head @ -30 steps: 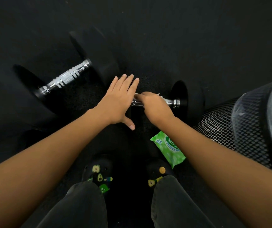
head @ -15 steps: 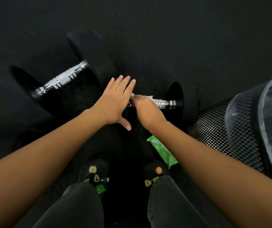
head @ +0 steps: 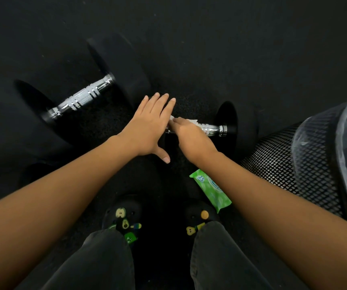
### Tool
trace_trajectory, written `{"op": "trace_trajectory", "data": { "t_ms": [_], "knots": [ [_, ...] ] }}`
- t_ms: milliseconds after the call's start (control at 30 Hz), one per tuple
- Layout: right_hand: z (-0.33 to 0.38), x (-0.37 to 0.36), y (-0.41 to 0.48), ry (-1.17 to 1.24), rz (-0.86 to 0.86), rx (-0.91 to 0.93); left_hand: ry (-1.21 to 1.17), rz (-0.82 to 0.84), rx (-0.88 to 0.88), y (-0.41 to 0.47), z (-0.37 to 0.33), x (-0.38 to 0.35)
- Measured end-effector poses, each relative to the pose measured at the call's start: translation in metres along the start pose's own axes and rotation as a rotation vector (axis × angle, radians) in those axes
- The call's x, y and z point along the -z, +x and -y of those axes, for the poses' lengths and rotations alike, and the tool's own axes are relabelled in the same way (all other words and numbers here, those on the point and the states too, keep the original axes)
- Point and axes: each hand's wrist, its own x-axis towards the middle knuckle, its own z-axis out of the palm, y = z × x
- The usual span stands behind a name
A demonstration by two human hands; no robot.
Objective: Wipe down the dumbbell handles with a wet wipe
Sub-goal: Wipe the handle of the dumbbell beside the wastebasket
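Two black dumbbells lie on the dark floor. The near one has a chrome handle (head: 212, 129) running left to right, with a black weight head (head: 234, 122) at its right end. My right hand (head: 191, 137) is shut on a white wet wipe (head: 189, 120) wrapped over the left part of that handle. My left hand (head: 150, 126) lies flat with fingers spread over the dumbbell's left head, which it hides. The second dumbbell's chrome handle (head: 82, 98) lies bare to the upper left, apart from both hands.
A green wet wipe pack (head: 210, 189) lies on the floor under my right forearm. A black mesh bin (head: 283, 164) with a clear liner stands at the right. My knees and two dark shoes (head: 124, 218) are at the bottom.
My right hand with the wipe has slid left along the near handle, baring more chrome at the right end. My left hand stays flat on the left head.
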Motion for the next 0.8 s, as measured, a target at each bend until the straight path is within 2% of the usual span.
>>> {"op": "trace_trajectory", "data": {
  "t_ms": [167,333,400,633,667,733,800],
  "knots": [
    [-0.01,-0.001,-0.032,-0.094,0.057,0.09,0.007,0.001,0.0,0.0,0.0,0.0],
    [-0.015,0.005,-0.031,-0.085,-0.027,-0.022,0.017,-0.002,0.003,0.0,0.0,-0.001],
    [-0.007,0.002,-0.024,-0.093,-0.01,-0.044,0.007,-0.006,0.0,0.0,0.0,-0.001],
    [-0.006,-0.008,-0.036,-0.205,0.042,0.068,0.007,0.003,0.008,0.0,-0.001,0.0],
    [-0.011,-0.013,-0.043,-0.189,0.0,0.088,0.014,0.006,0.012,0.0,-0.002,0.001],
    [-0.019,-0.027,-0.059,-0.066,-0.194,0.093,0.028,0.006,0.019,0.0,-0.002,0.001],
    [-0.023,-0.036,-0.071,0.208,-0.356,-0.12,0.036,0.007,0.027,0.0,-0.003,0.0]
  ]
}}
